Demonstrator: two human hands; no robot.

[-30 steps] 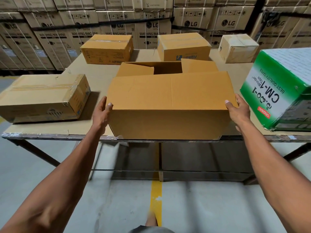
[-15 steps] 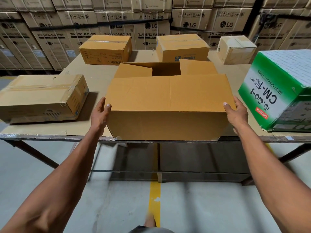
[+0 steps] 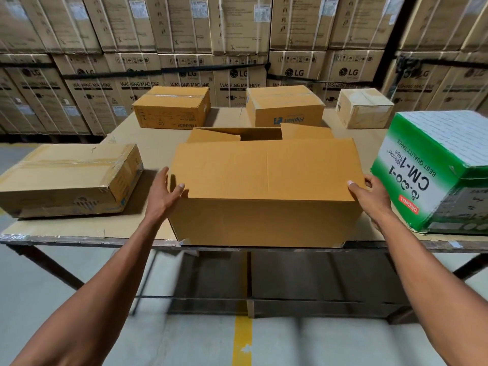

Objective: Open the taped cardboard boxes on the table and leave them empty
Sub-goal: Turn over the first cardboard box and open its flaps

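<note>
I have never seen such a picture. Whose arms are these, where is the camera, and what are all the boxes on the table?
No machine here: a person wears the camera on the head, looking down at both arms. The left hand and right hand press the two ends of the open box at the near edge of the table. Around it stand a long taped box, two brown boxes, a small pale box and a green box.
</note>
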